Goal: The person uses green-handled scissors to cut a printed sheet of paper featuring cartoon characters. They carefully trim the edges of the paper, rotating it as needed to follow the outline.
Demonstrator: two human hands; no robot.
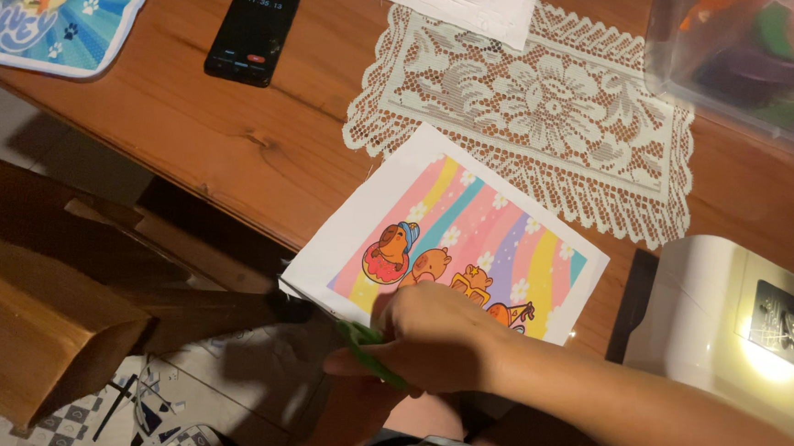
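Wooden bench [237, 140], lace doily [533, 103] upper centre; right hand [431, 340], fingers closed on green scissors [366, 348], probably, at printed fabric panel [456, 231]. Left hand [348, 417] below, fingers unclear.

Polished wood table [237, 140], lace doily [532, 112]

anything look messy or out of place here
The printed fabric panel lies askew, its near edge hanging off the table edge. The right hand works green-handled scissors at that edge. Small scraps litter the tiled floor below. The left hand is not clearly visible.
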